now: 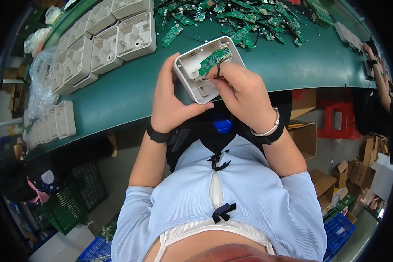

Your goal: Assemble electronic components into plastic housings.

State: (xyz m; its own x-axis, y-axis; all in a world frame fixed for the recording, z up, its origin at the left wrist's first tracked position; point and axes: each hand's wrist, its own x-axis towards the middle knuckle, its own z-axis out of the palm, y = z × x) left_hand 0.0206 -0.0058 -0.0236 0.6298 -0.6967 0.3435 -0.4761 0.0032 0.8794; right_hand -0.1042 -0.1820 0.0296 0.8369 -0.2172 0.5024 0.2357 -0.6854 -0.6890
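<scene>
Head: housing (pixel 190 69) near table edge (pixel 113 124)

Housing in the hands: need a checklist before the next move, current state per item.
1. Left hand supporting the white housing: ok, gripping its left side.
2. Housing's open side accessible: ok, facing up toward the camera.
3. Green circuit board inside the housing: ok; fully seated: cannot tell.
4. Right hand grip: cannot tell, fingertips are inside the housing but what they pinch is unclear.
5. Black wire clear of the right hand: not ok, it runs right by the fingers.
</scene>
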